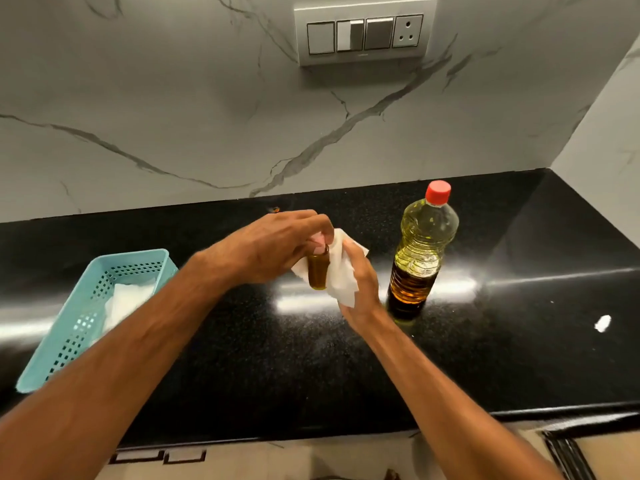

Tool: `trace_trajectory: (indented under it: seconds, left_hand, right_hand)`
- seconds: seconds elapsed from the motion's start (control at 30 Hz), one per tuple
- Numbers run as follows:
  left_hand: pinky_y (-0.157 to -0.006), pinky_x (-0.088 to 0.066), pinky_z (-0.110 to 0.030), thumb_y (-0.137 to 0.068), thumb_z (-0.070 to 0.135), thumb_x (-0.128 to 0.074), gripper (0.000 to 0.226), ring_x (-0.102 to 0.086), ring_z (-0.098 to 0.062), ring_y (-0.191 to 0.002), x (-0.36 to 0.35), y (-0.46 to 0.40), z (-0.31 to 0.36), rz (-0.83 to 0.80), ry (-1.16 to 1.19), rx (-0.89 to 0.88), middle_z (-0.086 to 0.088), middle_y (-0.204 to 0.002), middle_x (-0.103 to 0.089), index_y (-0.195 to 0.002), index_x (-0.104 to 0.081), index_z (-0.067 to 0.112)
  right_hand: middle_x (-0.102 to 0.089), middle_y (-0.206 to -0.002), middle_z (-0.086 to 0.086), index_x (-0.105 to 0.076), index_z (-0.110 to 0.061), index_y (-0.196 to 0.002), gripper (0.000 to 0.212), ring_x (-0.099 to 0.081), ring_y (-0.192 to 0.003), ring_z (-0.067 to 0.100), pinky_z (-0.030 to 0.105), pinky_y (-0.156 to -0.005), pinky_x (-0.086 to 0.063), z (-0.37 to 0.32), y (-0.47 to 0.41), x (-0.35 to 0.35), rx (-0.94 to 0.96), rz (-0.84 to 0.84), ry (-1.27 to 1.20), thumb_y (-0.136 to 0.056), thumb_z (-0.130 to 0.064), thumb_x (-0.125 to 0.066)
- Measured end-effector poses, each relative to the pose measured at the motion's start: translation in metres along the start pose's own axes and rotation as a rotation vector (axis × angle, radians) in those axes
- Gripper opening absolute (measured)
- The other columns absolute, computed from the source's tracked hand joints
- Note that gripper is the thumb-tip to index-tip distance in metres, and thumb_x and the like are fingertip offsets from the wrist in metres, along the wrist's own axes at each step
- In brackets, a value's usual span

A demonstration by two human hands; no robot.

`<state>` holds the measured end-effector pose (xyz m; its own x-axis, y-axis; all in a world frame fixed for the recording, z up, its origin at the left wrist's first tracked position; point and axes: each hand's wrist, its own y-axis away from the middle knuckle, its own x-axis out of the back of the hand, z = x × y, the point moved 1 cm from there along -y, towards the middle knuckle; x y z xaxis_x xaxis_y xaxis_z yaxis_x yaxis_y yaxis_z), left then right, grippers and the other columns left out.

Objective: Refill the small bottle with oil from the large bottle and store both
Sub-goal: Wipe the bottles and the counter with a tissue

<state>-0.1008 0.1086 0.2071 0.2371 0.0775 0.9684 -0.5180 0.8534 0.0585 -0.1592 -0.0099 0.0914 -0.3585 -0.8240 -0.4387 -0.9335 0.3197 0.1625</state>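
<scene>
Oily small bottle (317, 271) could slip mid-wipe
Left hand (273, 245) pinches its top above the tabletop (485, 341); right hand (358, 282) presses tissue (341, 271) against it, large bottle (419, 258) just beyond, easily knocked

Both forearms bare, no sleeves/rings; left hand (277, 244), right hand (360, 282).
</scene>
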Motion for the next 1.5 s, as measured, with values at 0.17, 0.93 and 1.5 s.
trace_trajectory:
  seconds: [0.17, 0.93, 1.5]
  left_hand:
    - [-0.073, -0.034, -0.007, -0.099, 0.022, -0.048, 0.027, -0.043, -0.001, -0.101, -0.004, 0.006, 0.001, -0.013, 0.015, -0.028, 0.013, -0.115, -0.045, -0.125, -0.049, 0.026]
    - [-0.071, -0.045, -0.021, -0.092, 0.035, -0.058, 0.032, -0.055, -0.008, -0.076, -0.017, 0.008, 0.012, 0.523, 0.034, 0.321, -0.01, -0.095, -0.069, -0.111, -0.062, 0.01]
    - [-0.068, -0.052, -0.042, -0.097, 0.037, -0.049, 0.021, -0.062, -0.029, -0.081, -0.084, -0.014, -0.045, 0.287, -0.049, 0.532, -0.007, -0.095, -0.063, -0.102, -0.054, 0.018]
  right_hand:
    - [-0.063, -0.102, 0.014, -0.063, -0.01, -0.116, 0.057, -0.058, -0.095, 0.025, 0.045, -0.084, -0.047, 0.001, 0.0, -0.004, -0.069, -0.023, -0.066, -0.083, -0.056, -0.053]
    - [-0.065, -0.099, 0.014, -0.058, -0.007, -0.115, 0.026, -0.064, -0.084, 0.023, 0.038, -0.072, -0.054, 0.019, 0.004, -0.027, -0.29, 0.24, -0.539, -0.1, -0.023, -0.044]
    - [-0.07, -0.105, 0.01, -0.065, -0.009, -0.117, 0.039, -0.065, -0.099, 0.022, 0.037, -0.091, -0.05, 0.004, 0.034, 0.053, -0.241, 0.105, -0.547, -0.101, -0.03, -0.035]
